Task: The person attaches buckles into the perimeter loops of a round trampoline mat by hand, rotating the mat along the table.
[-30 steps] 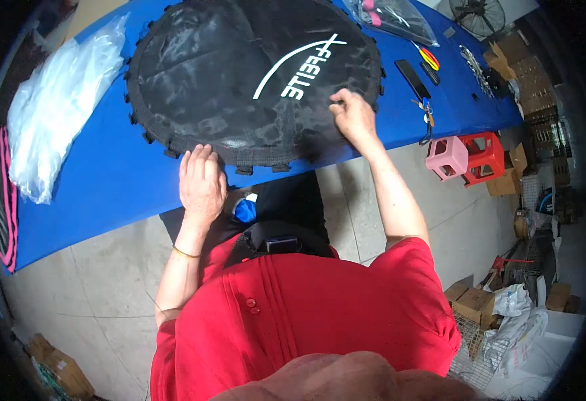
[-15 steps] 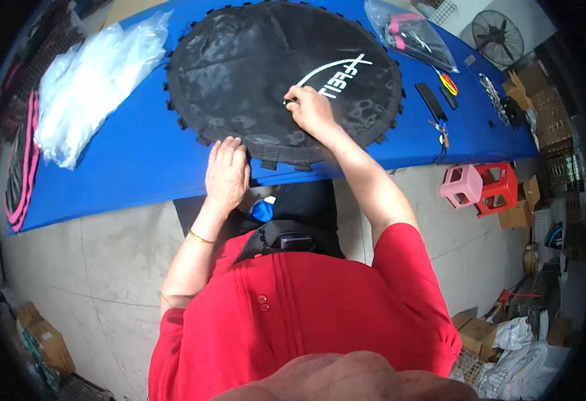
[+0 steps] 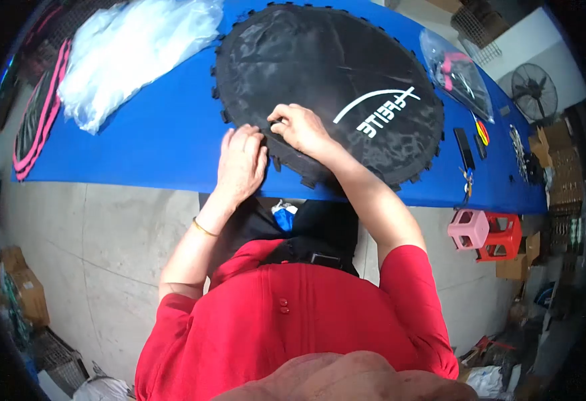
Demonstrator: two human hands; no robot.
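I stand at the near edge of the blue table, and both my hands sit together on the near rim of the round black mat that lies flat on it. My left hand rests palm down at the mat's edge, fingers bent over the rim where the small black loops stick out; I cannot tell whether it truly pinches the fabric or only presses on it. My right hand lies just beside it, touching it, with the fingertips curled and nipping the mat's rim between thumb and forefinger, so that hand is clenched on the mat. The mat fills the middle of the table, reaching from its near edge almost to the far edge, and white lettering with a curved stroke shows on the right half of it. At the far left corner of the table lies a heap of clear plastic bags, well apart from my hands, and a black and pink hoop lies at the left edge. Near the far right corner is a clear bag with pink parts; a black bar lies near the right end. On the floor past the right end stand a pink stool and a red stool, touching.
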